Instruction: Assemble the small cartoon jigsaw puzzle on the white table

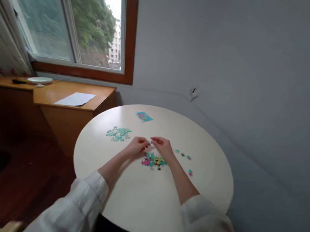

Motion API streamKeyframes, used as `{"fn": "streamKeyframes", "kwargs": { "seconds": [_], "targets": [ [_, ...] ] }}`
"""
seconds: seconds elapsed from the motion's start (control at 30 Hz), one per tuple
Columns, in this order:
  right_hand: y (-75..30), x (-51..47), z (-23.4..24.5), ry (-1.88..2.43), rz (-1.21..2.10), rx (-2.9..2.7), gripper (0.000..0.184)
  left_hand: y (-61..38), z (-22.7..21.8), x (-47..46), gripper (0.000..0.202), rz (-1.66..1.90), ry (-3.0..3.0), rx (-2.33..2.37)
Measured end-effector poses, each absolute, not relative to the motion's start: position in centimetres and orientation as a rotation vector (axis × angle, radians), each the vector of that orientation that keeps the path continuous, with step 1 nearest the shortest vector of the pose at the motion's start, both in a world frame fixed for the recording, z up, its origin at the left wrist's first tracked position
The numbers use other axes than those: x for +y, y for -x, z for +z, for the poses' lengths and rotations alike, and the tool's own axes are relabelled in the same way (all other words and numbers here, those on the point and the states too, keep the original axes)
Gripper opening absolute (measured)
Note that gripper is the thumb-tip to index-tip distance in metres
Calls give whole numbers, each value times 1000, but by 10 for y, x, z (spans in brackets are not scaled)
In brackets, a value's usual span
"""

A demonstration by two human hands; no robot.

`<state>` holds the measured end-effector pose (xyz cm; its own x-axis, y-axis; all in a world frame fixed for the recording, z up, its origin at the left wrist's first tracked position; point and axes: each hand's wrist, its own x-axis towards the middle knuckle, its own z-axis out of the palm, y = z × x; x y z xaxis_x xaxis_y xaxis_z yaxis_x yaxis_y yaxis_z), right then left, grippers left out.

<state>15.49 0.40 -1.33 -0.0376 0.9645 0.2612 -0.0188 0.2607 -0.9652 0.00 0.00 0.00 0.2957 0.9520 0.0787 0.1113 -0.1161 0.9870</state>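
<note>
Pinching a pale-teal jigsaw piece (151, 142) in the right hand (163, 145), close to the curled left hand (137, 145), with contents unclear; held just beyond the partly joined multicoloured puzzle (153, 160) on the round white worktop (143, 205), presumably for fingertip clearance.

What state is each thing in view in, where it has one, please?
Left hand: fingers curled, grip unclear
Right hand: fingers curled, grip unclear
Central puzzle: partly joined
Left pieces: loosely scattered
Right pieces: set apart
Picture card: lying flat
Paper: lying flat
Curtain: gathered aside
Window: hard to tell if open
</note>
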Motion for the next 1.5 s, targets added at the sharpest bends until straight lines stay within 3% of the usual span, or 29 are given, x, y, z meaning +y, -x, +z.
{"fn": "streamKeyframes", "kwargs": {
  "seconds": [0.7,1.17,1.5],
  "targets": [
    [-153,2,-8,1003,1035,-1306,22,-1,5,-5,29,1021,-1444,1029],
    [-155,5,-13,1015,975,-1348,21,0,3,-1,14,1072,-1364,1051],
    [-156,4,-13,1021,905,-1399,21,0,5,-3,16,1011,-1397,1057]
  ]
}}
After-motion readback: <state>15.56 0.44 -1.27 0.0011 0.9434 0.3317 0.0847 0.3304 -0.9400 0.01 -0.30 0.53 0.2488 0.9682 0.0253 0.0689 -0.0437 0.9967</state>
